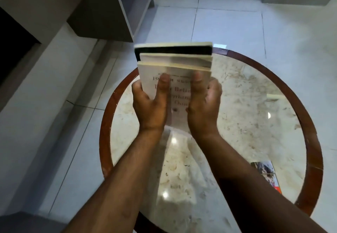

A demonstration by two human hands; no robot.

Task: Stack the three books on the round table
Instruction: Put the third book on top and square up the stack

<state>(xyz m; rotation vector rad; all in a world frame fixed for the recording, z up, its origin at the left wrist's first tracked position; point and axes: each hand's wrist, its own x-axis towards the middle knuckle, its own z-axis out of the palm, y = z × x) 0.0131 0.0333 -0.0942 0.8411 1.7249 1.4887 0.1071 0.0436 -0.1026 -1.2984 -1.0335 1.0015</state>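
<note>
Books (174, 63) between both hands (176, 105) above table (255, 105)

Three books (174, 65), two hands (149, 105), one round table (310, 132).

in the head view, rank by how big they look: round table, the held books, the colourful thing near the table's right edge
1. Round table, by far the largest.
2. Held books, gripped together by the left hand and right hand; closer to the camera, so they look enlarged.
3. Colourful item, smallest and partly hidden.
</note>
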